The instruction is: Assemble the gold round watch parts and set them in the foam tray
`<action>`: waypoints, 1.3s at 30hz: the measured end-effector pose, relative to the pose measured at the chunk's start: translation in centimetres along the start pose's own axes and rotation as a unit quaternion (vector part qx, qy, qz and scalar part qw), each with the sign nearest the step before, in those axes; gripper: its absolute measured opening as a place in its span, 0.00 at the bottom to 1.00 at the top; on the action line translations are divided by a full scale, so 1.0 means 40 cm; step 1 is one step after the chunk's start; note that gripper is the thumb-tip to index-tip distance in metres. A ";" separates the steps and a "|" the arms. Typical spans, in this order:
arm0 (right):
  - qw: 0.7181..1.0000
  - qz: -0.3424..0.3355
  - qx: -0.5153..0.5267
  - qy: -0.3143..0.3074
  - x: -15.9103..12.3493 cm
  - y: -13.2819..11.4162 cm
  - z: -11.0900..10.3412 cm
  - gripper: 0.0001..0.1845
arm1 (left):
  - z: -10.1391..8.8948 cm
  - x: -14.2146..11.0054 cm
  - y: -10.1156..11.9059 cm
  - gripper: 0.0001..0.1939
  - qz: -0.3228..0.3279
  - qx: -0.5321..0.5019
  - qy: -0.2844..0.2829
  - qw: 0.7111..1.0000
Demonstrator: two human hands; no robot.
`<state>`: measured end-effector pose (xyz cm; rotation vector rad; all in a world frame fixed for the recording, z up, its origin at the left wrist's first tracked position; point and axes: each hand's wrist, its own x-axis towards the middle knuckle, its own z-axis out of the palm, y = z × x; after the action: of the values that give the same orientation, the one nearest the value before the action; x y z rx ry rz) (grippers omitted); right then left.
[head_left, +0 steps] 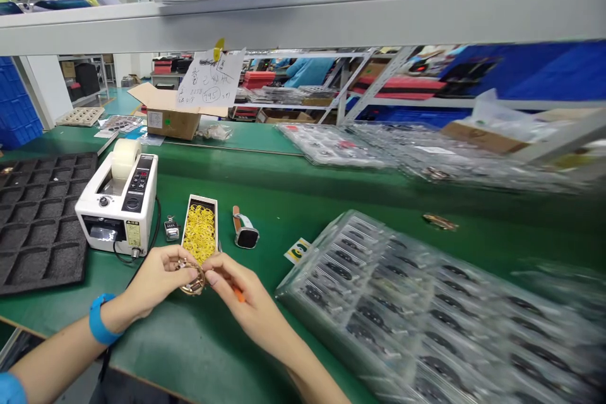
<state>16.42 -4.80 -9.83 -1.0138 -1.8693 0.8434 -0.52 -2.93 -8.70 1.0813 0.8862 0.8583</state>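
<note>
Above the green workbench point(203, 347), light weight, stiffness and fragility are to be expected, and hold should be taken by the rim: between the left hand point(158, 276) and, at its right edge, the right hand point(253, 297), a round gold-toned metal part point(193, 288) is pinched. Beneath the right fingers, an orange object point(238, 294) is partly hidden; whether it is grasped cannot be told.

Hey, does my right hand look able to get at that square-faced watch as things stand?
Probably yes: the square-faced watch lies just beyond your right hand, with nothing visible between them, though that hand is occupied at the round metal part.
</note>
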 end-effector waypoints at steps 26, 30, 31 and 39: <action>0.939 0.201 0.206 0.188 -0.006 -0.045 0.135 0.21 | -0.011 -0.017 -0.069 0.15 0.477 0.672 0.214 0.525; 0.938 0.181 0.209 0.208 -0.002 -0.066 0.157 0.19 | 0.003 -0.033 -0.073 0.16 0.460 0.658 0.233 0.549; 0.939 0.176 0.201 0.218 0.000 -0.071 0.157 0.19 | 0.005 -0.042 -0.077 0.17 0.450 0.645 0.231 0.572; 0.935 0.213 0.193 0.207 0.011 -0.009 0.042 0.21 | -0.120 -0.121 -0.050 0.23 0.125 0.088 0.340 0.928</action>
<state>14.66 -4.86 -10.11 -1.2437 -1.0882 1.0949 -6.49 -6.10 -10.88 1.0760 1.4411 1.4357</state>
